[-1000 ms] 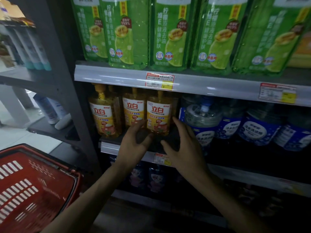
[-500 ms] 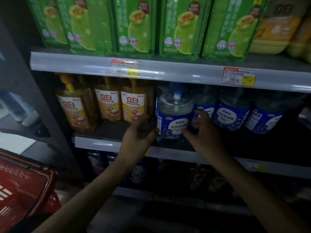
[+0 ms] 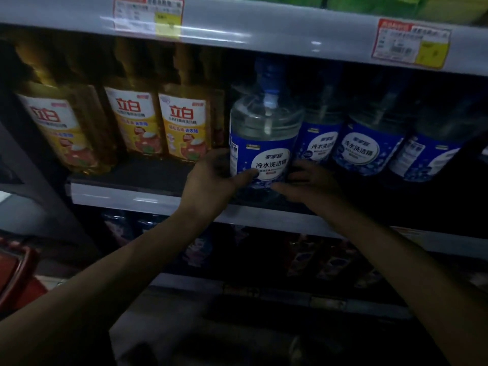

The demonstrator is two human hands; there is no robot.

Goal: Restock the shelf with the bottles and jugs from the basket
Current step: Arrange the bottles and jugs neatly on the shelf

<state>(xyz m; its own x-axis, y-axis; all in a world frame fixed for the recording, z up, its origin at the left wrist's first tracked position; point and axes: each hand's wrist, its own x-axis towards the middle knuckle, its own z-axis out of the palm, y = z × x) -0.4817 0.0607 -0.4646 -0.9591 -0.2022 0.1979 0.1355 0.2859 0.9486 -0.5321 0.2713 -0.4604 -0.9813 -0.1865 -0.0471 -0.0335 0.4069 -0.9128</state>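
Note:
A clear jug with a blue label and blue cap (image 3: 264, 136) stands upright on the middle shelf (image 3: 126, 192), near its front edge. My left hand (image 3: 211, 180) grips the jug's lower left side, thumb across the label. My right hand (image 3: 309, 182) holds the jug's lower right side. Several matching blue-label jugs (image 3: 369, 143) stand to its right, further back. Yellow detergent bottles (image 3: 184, 125) stand in a row to its left. The red basket (image 3: 15, 270) shows only as a corner at the lower left.
The upper shelf edge (image 3: 264, 33) with price tags (image 3: 410, 43) runs just above the jug's cap. A dark upright post (image 3: 39, 186) bounds the shelf on the left. Dim packages (image 3: 330, 260) fill the shelf below.
Both hands shifted right from the yellow bottles and closed on the front blue-label jug. The view has moved closer and rightwards, so the basket has almost left the frame.

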